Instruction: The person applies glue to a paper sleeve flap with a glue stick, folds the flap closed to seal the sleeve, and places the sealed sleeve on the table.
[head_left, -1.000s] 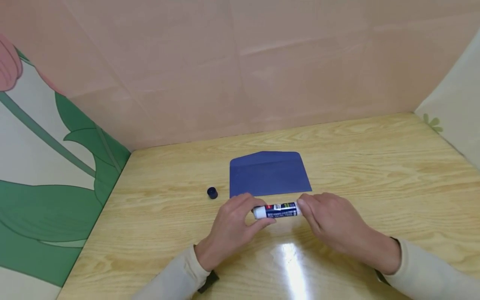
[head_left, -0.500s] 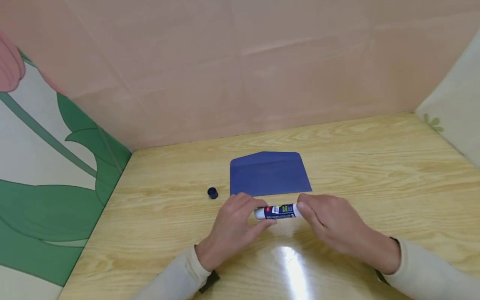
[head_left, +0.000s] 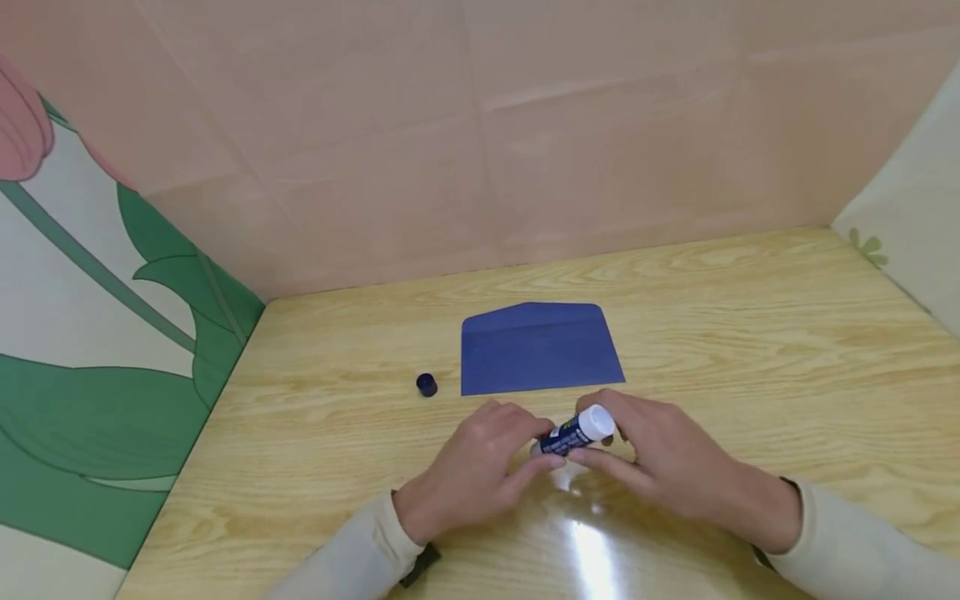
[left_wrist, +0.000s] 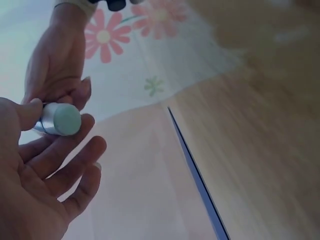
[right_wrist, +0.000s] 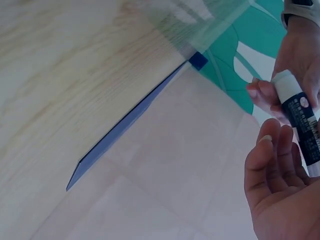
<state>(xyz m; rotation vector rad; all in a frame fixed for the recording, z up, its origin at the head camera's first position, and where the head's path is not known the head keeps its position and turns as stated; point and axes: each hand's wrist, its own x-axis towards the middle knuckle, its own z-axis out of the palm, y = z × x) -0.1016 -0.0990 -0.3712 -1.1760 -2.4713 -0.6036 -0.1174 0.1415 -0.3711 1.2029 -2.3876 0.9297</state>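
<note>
A glue stick [head_left: 567, 435], navy with white ends, is between both hands above the table. My left hand [head_left: 476, 462] pinches its left end between thumb and fingers. My right hand [head_left: 671, 442] holds it near the white base, which tilts up toward the head camera; the thumb is at the label and the index finger behind. In the left wrist view the pale end of the glue stick [left_wrist: 65, 119] shows uncapped beside the left thumb. Beyond the hands lies a blue envelope [head_left: 542, 352], its flap open at the far side. The dark cap [head_left: 427, 384] sits just left of it.
The wood-grain table [head_left: 750, 333] ends at a pink-covered wall [head_left: 480, 150] at the back. A panel with green leaves [head_left: 157, 425] bounds the left, and a pale panel [head_left: 915, 208] the right.
The glue stick has turned from lying level across both hands to a tilt, white base toward the head camera. The left hand shifted slightly right; the right fingers changed their grip. Envelope and cap stayed put.
</note>
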